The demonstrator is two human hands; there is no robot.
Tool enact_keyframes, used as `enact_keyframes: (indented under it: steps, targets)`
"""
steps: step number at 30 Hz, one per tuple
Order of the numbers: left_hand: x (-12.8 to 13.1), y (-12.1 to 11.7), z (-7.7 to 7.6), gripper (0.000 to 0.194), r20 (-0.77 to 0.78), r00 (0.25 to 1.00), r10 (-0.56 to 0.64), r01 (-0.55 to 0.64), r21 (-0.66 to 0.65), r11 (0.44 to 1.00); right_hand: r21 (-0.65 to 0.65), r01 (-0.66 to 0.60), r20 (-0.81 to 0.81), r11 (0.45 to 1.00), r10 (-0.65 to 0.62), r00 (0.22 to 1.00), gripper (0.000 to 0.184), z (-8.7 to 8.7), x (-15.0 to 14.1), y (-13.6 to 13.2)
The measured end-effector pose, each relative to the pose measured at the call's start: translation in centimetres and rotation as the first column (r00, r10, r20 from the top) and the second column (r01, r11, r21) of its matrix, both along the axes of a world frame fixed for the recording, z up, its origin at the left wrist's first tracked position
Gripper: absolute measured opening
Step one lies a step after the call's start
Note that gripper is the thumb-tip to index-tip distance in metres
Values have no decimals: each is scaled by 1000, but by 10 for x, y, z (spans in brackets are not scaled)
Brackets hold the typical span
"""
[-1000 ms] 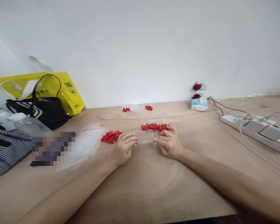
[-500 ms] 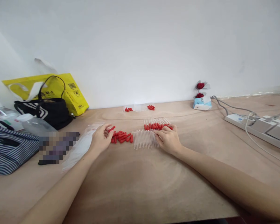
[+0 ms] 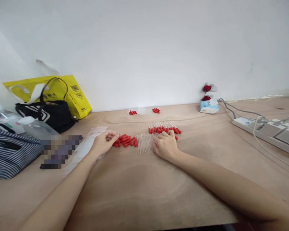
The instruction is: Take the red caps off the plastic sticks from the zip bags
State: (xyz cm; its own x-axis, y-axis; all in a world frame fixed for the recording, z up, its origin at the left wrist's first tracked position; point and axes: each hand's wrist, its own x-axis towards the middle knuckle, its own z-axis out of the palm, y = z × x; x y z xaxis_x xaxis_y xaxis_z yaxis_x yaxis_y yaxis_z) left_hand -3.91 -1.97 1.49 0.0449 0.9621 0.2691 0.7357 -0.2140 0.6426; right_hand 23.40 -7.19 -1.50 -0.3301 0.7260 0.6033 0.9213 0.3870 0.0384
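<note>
My left hand (image 3: 103, 141) rests at the left end of a pile of red rubber bulbs (image 3: 126, 141), its thumb tip against them. Its fingers are loosely bent and apart from the thumb, and no bulb shows between them. My right hand (image 3: 166, 145) lies over the right end of a row of clear thin tubes (image 3: 144, 143), fingers curled down; what they grip is hidden. Just past its knuckles a red bulb (image 3: 176, 138) shows. Behind it lies a row of clear droppers with red bulbs (image 3: 162, 129), bulbs toward me.
Near the wall lies a clear bag with red bulbs (image 3: 156, 110). Beside my left forearm is a flat plastic bag (image 3: 85, 147). Farther left are a striped bag (image 3: 12, 154), a bottle (image 3: 37, 128) and a yellow bag (image 3: 79, 102). A power strip (image 3: 267, 133) stands right.
My right hand has drawn back left and toward me, uncovering the right end of the dropper row. The red bulb in my left fingers no longer shows; that hand has shifted slightly.
</note>
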Motion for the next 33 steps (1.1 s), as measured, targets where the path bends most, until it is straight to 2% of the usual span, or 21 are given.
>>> enact_keyframes:
  steps: [6, 13, 17, 19, 20, 22, 24, 25, 29, 33]
  targets:
    - [-1, 1, 3, 39, 46, 997, 54, -55, 26, 998, -58, 26, -7, 998, -27, 1000, 35, 1, -1, -4]
    - [-3, -2, 7, 29, -43, 987, 158, -153, 92, 984, 56, 13, -98, 998, -7, 995, 32, 0, 17, -7]
    - [-1, -5, 11, 25, -167, 951, 261, -219, 237, 947, 124, 8, -153, 992, 12, 988, 26, -3, 41, -9]
    - [10, -6, 14, 24, -232, 937, 263, -184, 311, 932, 140, 7, -158, 990, 15, 987, 25, -5, 53, -11]
    - [18, -7, 16, 23, -265, 937, 226, -135, 322, 937, 143, 7, -159, 990, 16, 987, 24, -5, 58, -11]
    - [40, -6, 18, 21, -339, 935, 106, -12, 267, 964, 142, 17, -167, 990, 7, 986, 24, -7, 66, -12]
    - [66, -2, 18, 19, -433, 901, -6, 66, 124, 990, 134, 37, -181, 990, -12, 983, 23, -7, 70, -11]
    - [79, 3, 18, 20, -458, 888, -33, 53, 32, 998, 129, 43, -188, 991, -18, 982, 23, -8, 70, -11]
    - [122, 34, 11, 24, -444, 895, -46, -5, -114, 993, 108, 28, -196, 994, -6, 981, 20, -8, 67, -10]
    - [147, 70, 5, 30, -415, 910, -21, -91, -249, 964, 102, 17, -204, 995, 4, 979, 20, -8, 65, -9]
